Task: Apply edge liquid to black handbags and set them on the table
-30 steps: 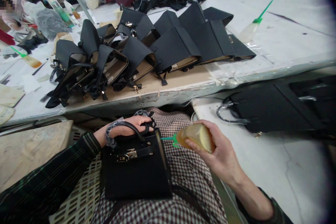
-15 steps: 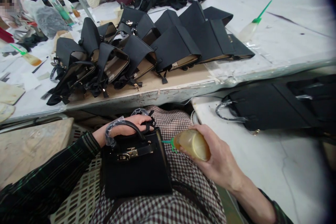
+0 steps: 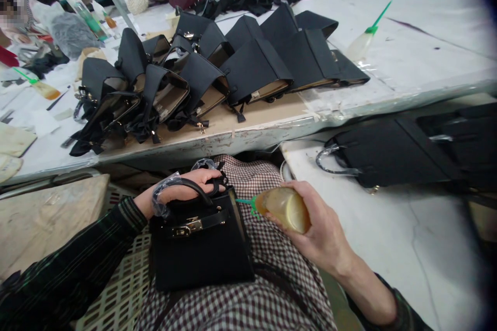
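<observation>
On my lap, over a checkered apron, rests a small black handbag with a gold clasp and a plastic-wrapped handle. My left hand reaches through under that handle, its fingers closed on the bag's top edge. A squeeze bottle of amber liquid lies tilted in my right hand, the fingers wrapped round it. Its thin green nozzle points left, its tip at the bag's right side edge. Whether liquid comes out cannot be made out.
Several black handbags lie in rows on the white worktable ahead. Other glue-type bottles stand there, one clear with a green nozzle. More black bags lie on the right surface. A plastic basket is at my left. People sit farther back.
The bottle in my right hand has moved slightly up and left, its nozzle tip higher along the bag's side edge. My left hand stays on the bag. The view has shifted a little.
</observation>
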The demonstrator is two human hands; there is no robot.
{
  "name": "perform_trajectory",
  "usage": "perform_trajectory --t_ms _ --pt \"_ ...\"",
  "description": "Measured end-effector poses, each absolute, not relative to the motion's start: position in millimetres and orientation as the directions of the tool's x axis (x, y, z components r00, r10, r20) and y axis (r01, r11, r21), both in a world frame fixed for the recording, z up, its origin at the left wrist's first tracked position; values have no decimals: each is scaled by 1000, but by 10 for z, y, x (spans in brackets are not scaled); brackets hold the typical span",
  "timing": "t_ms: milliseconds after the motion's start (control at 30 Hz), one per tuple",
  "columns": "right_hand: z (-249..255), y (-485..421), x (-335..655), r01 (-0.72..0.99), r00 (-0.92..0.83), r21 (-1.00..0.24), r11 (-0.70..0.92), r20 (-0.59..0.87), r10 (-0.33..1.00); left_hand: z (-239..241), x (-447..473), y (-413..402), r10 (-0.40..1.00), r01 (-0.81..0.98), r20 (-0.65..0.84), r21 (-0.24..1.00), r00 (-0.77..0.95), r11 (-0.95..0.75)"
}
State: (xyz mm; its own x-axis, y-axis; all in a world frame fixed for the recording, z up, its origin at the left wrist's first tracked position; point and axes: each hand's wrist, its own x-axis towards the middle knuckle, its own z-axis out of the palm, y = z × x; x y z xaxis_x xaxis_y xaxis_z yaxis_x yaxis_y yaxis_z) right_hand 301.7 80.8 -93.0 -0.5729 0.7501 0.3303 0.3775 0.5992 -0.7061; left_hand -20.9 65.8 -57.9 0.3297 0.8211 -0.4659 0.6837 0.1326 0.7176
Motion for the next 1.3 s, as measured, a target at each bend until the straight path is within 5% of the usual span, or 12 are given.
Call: perform_trajectory --t_ms 533,833,1300 --pt "-952 485 3207 456 -637 -792 407 29 770 -480 -237 500 820 704 -475 698 319 130" --pt "-1029 505 3083 418 -381 -821 390 231 895 -426 -230 430 821 689 -485 706 303 163" --pt "-996 450 3103 461 -512 -770 441 175 841 -452 -221 426 822 689 -477 709 311 151"
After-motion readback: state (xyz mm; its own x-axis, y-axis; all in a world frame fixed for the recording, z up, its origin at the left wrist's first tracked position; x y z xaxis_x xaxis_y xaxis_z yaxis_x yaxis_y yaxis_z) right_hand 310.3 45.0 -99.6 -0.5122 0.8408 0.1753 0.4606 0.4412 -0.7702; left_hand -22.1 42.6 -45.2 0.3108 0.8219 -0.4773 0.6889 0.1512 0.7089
